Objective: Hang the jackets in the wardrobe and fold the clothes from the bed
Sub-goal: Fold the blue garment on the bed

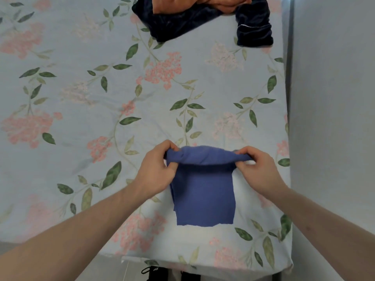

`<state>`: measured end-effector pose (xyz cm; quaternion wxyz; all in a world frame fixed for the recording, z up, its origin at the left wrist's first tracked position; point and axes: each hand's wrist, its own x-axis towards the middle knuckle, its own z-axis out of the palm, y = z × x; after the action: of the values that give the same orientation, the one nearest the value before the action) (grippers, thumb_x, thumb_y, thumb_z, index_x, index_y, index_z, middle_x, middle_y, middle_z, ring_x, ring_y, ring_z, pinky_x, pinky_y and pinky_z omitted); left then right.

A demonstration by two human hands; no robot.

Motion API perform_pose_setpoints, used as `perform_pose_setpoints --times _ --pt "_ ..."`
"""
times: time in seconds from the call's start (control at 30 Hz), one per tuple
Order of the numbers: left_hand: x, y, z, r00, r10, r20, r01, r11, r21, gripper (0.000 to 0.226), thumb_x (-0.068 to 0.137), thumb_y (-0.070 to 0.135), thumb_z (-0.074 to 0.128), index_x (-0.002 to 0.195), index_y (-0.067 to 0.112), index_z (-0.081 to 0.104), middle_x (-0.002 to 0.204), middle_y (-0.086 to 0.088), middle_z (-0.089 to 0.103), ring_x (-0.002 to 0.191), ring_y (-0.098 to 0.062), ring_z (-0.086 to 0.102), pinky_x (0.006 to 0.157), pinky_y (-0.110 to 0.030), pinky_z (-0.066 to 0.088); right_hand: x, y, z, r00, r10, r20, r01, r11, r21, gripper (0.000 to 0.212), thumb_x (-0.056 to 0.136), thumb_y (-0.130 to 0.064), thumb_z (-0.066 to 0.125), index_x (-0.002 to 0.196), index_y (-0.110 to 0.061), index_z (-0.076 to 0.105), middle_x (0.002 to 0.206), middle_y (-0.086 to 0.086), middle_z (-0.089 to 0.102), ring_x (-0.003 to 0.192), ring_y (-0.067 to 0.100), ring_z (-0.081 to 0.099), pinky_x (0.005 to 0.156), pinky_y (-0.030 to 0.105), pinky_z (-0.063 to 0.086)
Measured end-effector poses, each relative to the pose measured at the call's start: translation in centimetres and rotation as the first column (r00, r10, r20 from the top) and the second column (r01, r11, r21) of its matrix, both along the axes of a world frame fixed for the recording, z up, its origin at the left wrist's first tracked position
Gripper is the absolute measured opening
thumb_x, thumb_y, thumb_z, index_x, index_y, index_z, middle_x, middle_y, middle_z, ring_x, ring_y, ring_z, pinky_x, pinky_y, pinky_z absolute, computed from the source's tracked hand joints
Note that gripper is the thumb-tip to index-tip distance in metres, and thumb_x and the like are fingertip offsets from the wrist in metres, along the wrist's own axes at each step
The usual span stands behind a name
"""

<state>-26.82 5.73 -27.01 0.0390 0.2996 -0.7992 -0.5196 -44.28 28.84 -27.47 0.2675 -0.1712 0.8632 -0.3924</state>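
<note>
A blue garment [204, 195] lies folded into a narrow rectangle on the floral bed sheet [81, 98], near the bed's front right corner. My left hand [157, 171] pinches its far left corner and my right hand [258, 169] pinches its far right corner. Between them the far edge is lifted and curls back toward me. At the far end of the bed lie a dark navy garment [182, 23] and an orange garment [203, 4], heaped together.
A pale wall [332, 98] runs along the bed's right side, with a narrow dark gap [289, 57] between them. The bed's front edge [203, 264] is just below the blue garment, with dark shoes [154, 272] on the floor beneath.
</note>
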Motion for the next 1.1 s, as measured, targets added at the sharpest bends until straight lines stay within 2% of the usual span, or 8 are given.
perform_pose_setpoints --times 0.17,0.5,0.63,0.77,0.87,0.97,1.03,1.1 --pt "5.1 3.7 -1.4 0.987 -0.157 0.035 0.159 0.986 -0.057 0.024 0.082 0.004 0.062 0.087 0.027 0.059 0.086 0.011 0.064 0.081 -0.014 0.061 0.074 -0.042 0.051 4.8 4.7 -1.7 0.999 0.032 0.040 -0.033 0.999 0.016 0.035 0.086 0.008 0.066 0.092 -0.026 0.071 0.101 -0.022 0.073 0.099 0.003 0.069 0.085 0.026 0.056" --pt "11.9 7.4 -5.9 0.901 -0.296 0.319 0.331 0.942 -0.060 0.024 0.084 0.017 0.058 0.100 0.035 0.055 0.099 0.024 0.057 0.091 -0.007 0.053 0.080 -0.033 0.050 11.4 8.4 -4.8 0.988 0.139 0.062 -0.151 0.954 0.260 0.038 0.084 0.000 0.070 0.088 -0.038 0.071 0.105 -0.027 0.066 0.095 -0.001 0.064 0.083 0.024 0.056" --pt "12.3 7.9 -6.5 0.800 -0.389 0.457 0.422 0.906 0.032 0.039 0.075 0.023 0.056 0.113 0.034 0.060 0.123 0.024 0.059 0.112 -0.014 0.053 0.097 -0.030 0.047 12.0 7.9 -5.1 0.974 0.158 0.160 -0.207 0.905 0.371 0.027 0.088 -0.013 0.067 0.104 -0.034 0.072 0.118 -0.020 0.064 0.094 0.003 0.064 0.090 0.023 0.052" --pt "10.3 7.7 -4.9 0.913 -0.029 0.408 0.082 0.990 -0.113 0.028 0.073 0.028 0.063 0.100 0.032 0.059 0.102 0.021 0.057 0.096 -0.012 0.053 0.079 -0.027 0.044 11.1 6.4 -4.5 0.992 -0.035 0.122 -0.009 0.938 0.346 0.031 0.088 -0.023 0.068 0.116 -0.035 0.065 0.121 -0.017 0.059 0.093 0.004 0.062 0.083 0.027 0.052" --pt "7.7 7.4 -4.6 0.877 0.178 0.446 -0.213 0.977 0.030 0.055 0.079 0.029 0.073 0.129 0.027 0.050 0.126 0.015 0.049 0.102 -0.009 0.053 0.084 -0.028 0.044 10.2 4.8 -4.7 0.947 -0.227 0.226 0.161 0.947 0.277 0.054 0.090 -0.031 0.071 0.140 -0.035 0.049 0.139 -0.012 0.047 0.111 0.011 0.060 0.088 0.037 0.056" --pt "5.4 7.3 -5.2 0.819 0.212 0.533 -0.384 0.893 0.235 0.087 0.074 0.039 0.082 0.145 0.022 0.037 0.133 0.008 0.050 0.110 -0.016 0.055 0.091 -0.035 0.050 9.5 2.5 -4.8 0.843 -0.363 0.397 0.305 0.930 0.204 0.081 0.087 -0.036 0.080 0.155 -0.033 0.035 0.148 -0.010 0.045 0.130 0.025 0.056 0.103 0.054 0.053" --pt "4.3 7.3 -5.6 0.803 0.192 0.565 -0.406 0.870 0.281 0.086 0.070 0.043 0.085 0.140 0.026 0.038 0.124 0.010 0.053 0.111 -0.019 0.058 0.088 -0.034 0.050 9.3 1.3 -5.3 0.825 -0.391 0.408 0.323 0.919 0.227 0.094 0.078 -0.044 0.085 0.156 -0.033 0.034 0.149 -0.005 0.047 0.131 0.029 0.056 0.105 0.057 0.051" --pt "3.6 7.3 -6.1 0.790 0.175 0.588 -0.463 0.798 0.385 0.070 0.076 0.032 0.085 0.130 0.025 0.041 0.119 0.008 0.056 0.105 -0.019 0.061 0.079 -0.030 0.050 9.4 0.4 -6.0 0.795 -0.396 0.459 0.317 0.917 0.241 0.089 0.078 -0.043 0.087 0.152 -0.034 0.037 0.146 -0.002 0.053 0.126 0.029 0.060 0.103 0.056 0.052"
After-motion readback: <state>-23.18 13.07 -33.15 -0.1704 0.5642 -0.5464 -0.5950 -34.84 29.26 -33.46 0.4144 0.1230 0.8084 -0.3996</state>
